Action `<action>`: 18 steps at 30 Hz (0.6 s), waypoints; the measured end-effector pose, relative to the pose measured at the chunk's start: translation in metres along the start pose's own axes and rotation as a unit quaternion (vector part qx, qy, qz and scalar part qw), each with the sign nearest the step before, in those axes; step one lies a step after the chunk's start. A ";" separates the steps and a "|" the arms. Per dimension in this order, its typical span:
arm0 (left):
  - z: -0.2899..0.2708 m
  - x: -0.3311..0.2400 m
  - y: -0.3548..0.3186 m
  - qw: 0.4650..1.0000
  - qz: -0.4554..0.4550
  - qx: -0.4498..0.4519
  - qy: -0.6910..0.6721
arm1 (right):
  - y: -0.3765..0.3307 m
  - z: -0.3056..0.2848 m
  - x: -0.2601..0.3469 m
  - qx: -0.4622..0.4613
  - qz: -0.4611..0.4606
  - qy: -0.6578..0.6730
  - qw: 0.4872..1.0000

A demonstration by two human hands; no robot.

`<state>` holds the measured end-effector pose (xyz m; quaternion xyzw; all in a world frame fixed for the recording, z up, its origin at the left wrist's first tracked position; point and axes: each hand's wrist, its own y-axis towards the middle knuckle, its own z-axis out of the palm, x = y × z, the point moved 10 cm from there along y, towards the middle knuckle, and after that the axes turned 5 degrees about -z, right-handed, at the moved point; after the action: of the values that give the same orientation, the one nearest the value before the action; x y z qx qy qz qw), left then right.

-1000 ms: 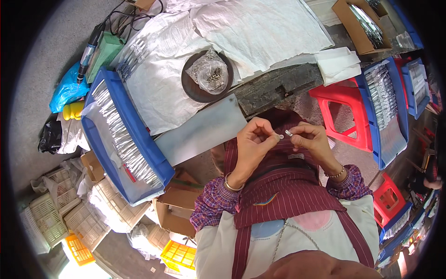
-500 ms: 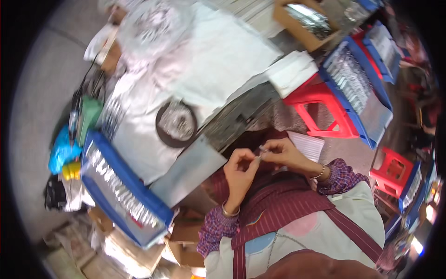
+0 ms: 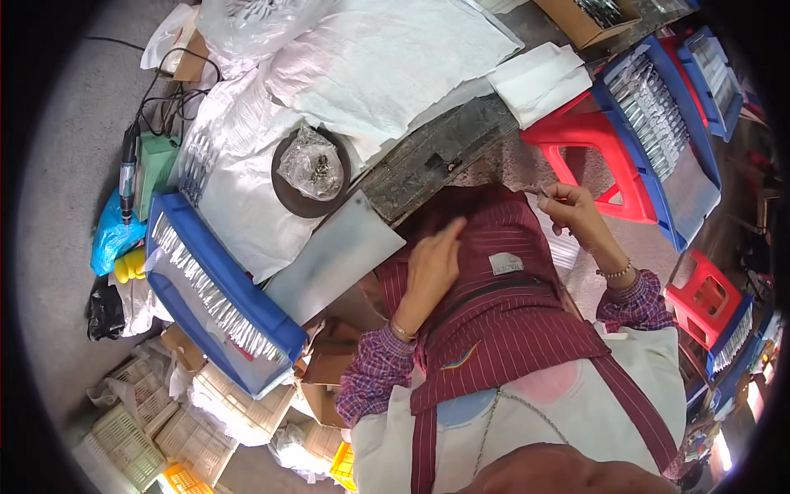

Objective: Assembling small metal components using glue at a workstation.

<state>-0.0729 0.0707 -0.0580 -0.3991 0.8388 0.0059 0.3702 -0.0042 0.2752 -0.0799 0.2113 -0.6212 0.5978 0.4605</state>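
My right hand (image 3: 573, 217) is raised beside the lap, thumb and fingers pinching a small, thin, metallic-looking piece (image 3: 536, 190) too small to name. My left hand (image 3: 431, 270) lies over the striped maroon apron (image 3: 502, 230), back upward, index finger stretched out and nothing visible in it. Ahead of it, a grey sheet (image 3: 333, 257) juts over the bench edge. A dark round dish (image 3: 290, 201) on the bench holds a clear plastic bag (image 3: 311, 167) with small dark bits inside.
At left a blue tray (image 3: 284, 325) carries rows of shiny metal pieces. Another blue tray (image 3: 687, 177) of them rests on a red stool (image 3: 609, 156) at right. White cloth (image 3: 362, 74) covers the bench. A pen-shaped power tool (image 3: 127, 177) with its cord stands far left.
My hands were together at the lap; now they are apart. The right has moved up and right with the small piece, the left slightly down. The view has shifted slightly.
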 end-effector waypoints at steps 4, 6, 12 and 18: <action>-0.003 0.008 0.012 0.998 -0.065 0.013 0.000 | -0.001 -0.007 0.006 -0.014 -0.002 0.012 1.000; -0.007 -0.032 0.012 0.993 0.089 0.002 -0.082 | -0.005 -0.026 0.010 -0.039 0.001 -0.042 0.998; 0.016 -0.050 -0.011 0.987 0.154 0.039 -0.032 | 0.011 -0.095 0.049 -0.120 -0.072 -0.055 0.989; -0.029 -0.020 -0.008 0.984 -0.034 -0.040 0.169 | 0.001 -0.183 0.131 -0.243 -0.167 -0.131 0.946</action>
<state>-0.0775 0.0700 -0.0221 -0.4372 0.8744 -0.0407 0.2065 -0.0105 0.4846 0.0017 0.2701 -0.7586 0.3099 0.5055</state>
